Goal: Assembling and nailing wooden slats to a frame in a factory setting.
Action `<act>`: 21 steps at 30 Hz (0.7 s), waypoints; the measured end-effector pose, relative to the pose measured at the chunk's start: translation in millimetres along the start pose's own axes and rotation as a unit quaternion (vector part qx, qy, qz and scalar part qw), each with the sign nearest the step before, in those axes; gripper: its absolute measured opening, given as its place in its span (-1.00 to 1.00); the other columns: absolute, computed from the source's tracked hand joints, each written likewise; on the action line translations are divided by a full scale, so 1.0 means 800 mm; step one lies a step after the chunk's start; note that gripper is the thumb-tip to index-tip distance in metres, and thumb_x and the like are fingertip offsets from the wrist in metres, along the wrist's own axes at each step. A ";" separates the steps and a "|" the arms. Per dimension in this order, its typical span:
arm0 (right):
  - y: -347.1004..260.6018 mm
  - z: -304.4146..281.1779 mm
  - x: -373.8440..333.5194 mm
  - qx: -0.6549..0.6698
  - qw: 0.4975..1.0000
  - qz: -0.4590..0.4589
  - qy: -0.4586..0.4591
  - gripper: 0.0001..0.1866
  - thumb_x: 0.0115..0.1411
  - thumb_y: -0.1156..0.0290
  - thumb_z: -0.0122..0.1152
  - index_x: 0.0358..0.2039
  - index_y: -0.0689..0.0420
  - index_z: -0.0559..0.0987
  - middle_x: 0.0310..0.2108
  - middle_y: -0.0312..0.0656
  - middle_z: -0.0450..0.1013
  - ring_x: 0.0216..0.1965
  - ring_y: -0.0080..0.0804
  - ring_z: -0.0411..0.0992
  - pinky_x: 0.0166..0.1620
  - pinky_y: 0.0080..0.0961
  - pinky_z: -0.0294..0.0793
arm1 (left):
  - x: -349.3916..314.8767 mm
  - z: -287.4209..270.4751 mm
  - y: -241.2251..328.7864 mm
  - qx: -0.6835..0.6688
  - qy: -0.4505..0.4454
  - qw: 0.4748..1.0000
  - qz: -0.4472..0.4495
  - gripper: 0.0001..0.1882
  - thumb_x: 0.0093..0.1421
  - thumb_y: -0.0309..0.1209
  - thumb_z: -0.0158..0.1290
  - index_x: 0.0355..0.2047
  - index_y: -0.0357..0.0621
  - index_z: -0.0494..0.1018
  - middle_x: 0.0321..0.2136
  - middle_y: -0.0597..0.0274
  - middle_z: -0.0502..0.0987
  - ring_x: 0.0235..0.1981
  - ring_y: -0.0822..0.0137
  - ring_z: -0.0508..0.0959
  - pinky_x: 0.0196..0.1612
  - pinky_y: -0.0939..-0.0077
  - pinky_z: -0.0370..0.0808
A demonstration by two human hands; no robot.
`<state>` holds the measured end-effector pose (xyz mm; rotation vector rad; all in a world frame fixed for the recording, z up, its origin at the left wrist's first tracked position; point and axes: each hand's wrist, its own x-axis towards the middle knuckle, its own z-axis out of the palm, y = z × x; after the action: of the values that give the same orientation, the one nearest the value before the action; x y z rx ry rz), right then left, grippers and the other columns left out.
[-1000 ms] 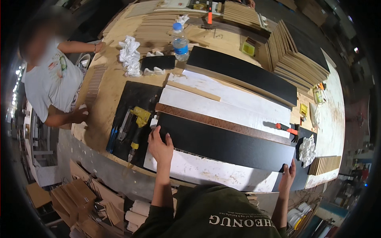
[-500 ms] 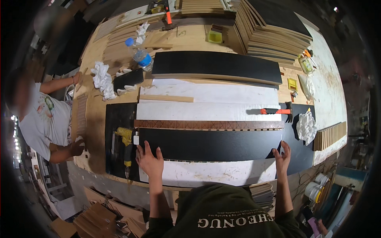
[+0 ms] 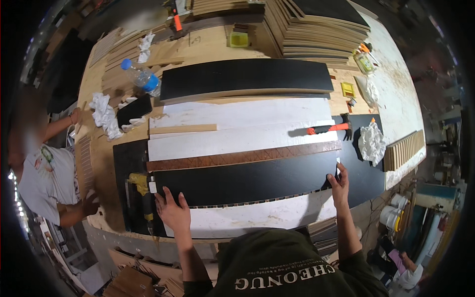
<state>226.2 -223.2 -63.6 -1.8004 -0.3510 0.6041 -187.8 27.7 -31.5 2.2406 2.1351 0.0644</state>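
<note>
A long black board (image 3: 242, 180) lies crosswise in front of me, with a broken row of light and dark marks along its near edge. My left hand (image 3: 173, 212) is at its left end, the thumb and a finger on the near corner. At the right end, my right hand (image 3: 339, 187) has its thumb on top and its fingers around the end; both hands grip the board. A brown patterned strip (image 3: 242, 156) lies against the far edge. White pieces (image 3: 152, 186) show at the board's ends. Underneath is a white panel (image 3: 262, 217).
A claw hammer (image 3: 329, 129) lies beyond the strip. A yellow power drill (image 3: 140, 183) is left of my left hand, partly in shadow. Crumpled paper (image 3: 372, 143) and a row of wood strips (image 3: 404, 151) lie rightward. Another person (image 3: 49, 173) stands at the left edge.
The whole view has shifted left and turned slightly. The dark gaps between strip and board no longer show, and the near edge's marks show more. Both hands stay at the ends.
</note>
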 end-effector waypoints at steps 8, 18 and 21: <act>0.001 0.005 0.014 0.028 0.993 0.102 -0.046 -0.48 0.07 0.56 0.28 0.05 0.06 0.34 0.07 -0.17 0.24 0.01 -0.40 0.29 0.02 -0.50 0.36 | 0.007 -0.013 -0.019 -0.042 -0.035 0.999 -0.005 -0.49 0.21 -0.09 -0.01 0.11 -0.05 0.36 0.13 -0.12 0.33 0.16 -0.11 0.30 0.14 -0.23 0.15; 0.023 -0.001 0.014 -0.105 0.994 -0.024 -0.001 -0.37 -0.07 0.24 0.44 0.05 -0.08 0.44 0.19 -0.02 0.18 0.13 -0.07 0.24 0.08 -0.31 0.36 | 0.019 0.050 0.119 0.080 0.033 0.982 0.171 -0.29 0.28 0.20 -0.36 0.35 0.22 -0.09 0.35 -0.01 -0.13 0.35 -0.10 -0.10 0.18 -0.45 -0.10; 0.002 -0.004 0.009 -0.114 0.993 -0.018 -0.004 -0.38 -0.06 0.19 0.43 0.06 -0.14 0.45 0.20 -0.02 0.19 0.15 -0.05 0.22 0.09 -0.29 0.36 | 0.022 0.047 0.118 0.078 0.040 0.980 0.176 -0.27 0.26 0.20 -0.30 0.34 0.19 -0.05 0.35 -0.01 -0.12 0.35 -0.11 -0.11 0.17 -0.45 -0.05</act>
<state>233.7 -222.9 -66.0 -2.0056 -0.4728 0.5649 -90.4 40.3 -63.4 2.7280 1.8076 -0.0009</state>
